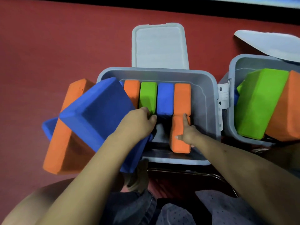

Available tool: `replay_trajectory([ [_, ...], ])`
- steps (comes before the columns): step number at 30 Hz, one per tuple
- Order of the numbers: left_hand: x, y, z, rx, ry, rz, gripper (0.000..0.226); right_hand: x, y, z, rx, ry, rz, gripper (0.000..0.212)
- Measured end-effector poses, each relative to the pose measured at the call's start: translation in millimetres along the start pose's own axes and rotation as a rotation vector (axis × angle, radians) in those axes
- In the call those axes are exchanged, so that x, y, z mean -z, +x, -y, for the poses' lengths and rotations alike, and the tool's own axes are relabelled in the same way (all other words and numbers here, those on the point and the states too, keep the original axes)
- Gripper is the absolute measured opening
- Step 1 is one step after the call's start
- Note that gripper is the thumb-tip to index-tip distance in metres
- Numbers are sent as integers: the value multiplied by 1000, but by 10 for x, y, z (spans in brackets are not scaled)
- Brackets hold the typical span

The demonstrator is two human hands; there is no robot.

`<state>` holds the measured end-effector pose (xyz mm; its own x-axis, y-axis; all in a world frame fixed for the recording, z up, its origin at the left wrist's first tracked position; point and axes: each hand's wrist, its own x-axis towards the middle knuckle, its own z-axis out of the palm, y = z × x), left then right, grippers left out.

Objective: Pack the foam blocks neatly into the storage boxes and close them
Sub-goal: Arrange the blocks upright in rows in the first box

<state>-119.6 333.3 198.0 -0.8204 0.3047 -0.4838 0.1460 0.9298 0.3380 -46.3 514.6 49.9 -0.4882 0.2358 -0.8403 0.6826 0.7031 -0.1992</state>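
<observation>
Right grip point(185, 130) clasps one orange block point(180, 138) — left grip point(139, 120) unclear — four blocks point(165, 99) upright.

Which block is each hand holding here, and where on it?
Right hand grips the near orange block around its top. Left hand reaches beside the green block; its hold cannot be told.
</observation>
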Motion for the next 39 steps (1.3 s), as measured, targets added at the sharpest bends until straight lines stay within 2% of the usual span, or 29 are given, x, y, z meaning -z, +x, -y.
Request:
replay_trajectory([
  [5, 30, -12, 16, -38, -14, 66, 34, 7, -37, 122, -62, 19, 53, 109],
  [7, 86, -36, 11, -101, 24, 48, 34, 34, -123, 204, -95, -77, -35, 107],
  [9, 154, -65, -6, -167, 50, -25, 34, 37, -259, 286, -13, -160, -191, 97],
  [11, 227, -93, -8, -238, 6, -120, 33, 11, -468, 454, 160, 25, -221, 85],
  [12, 262, -120, -10, -291, -27, -160, 33, 9, -620, 580, 234, 244, -138, 76],
  [14, 323, -212, -16, -443, -67, -230, 33, 27, -933, 833, 291, 725, 152, 39],
  [15, 356, -277, -21, -528, -62, -269, 34, 32, -1032, 930, 304, 864, 271, 24],
  [17, 438, -419, -8, -625, -45, -389, 35, 57, -1161, 1079, 379, 918, 345, 16],
  [19, 523, -506, 66, -588, -85, -573, 33, 76, -1220, 1162, 364, 885, 345, 43],
  [21, 620, -553, 181, -413, -242, -694, 29, 94, -1245, 1181, 280, 911, 375, 66],
  [23, 647, -486, 381, -133, -337, -621, 25, 156, -1327, 1175, 245, 974, 377, 77],
  [25, 590, -430, 546, 70, -226, -439, 27, 229, -1397, 1191, 265, 978, 332, 85],
  [28, 519, -449, 618, 75, -160, -405, 30, 314, -1508, 1299, 277, 920, 283, 89],
  [31, 554, -479, 641, 47, -246, -386, 37, 405, -1594, 1454, 262, 838, 229, 92],
  [34, 606, -538, 661, 100, -395, -321, 43, 469, -1619, 1604, 302, 755, 58, 95],
  [37, 581, -557, 729, 54, -400, -280, 51, 487, -1594, 1743, 389, 558, -76, 96],
  [39, 535, -564, 772, -28, -355, -259, 43, 461, -1562, 1801, 421, 373, -135, 94],
])
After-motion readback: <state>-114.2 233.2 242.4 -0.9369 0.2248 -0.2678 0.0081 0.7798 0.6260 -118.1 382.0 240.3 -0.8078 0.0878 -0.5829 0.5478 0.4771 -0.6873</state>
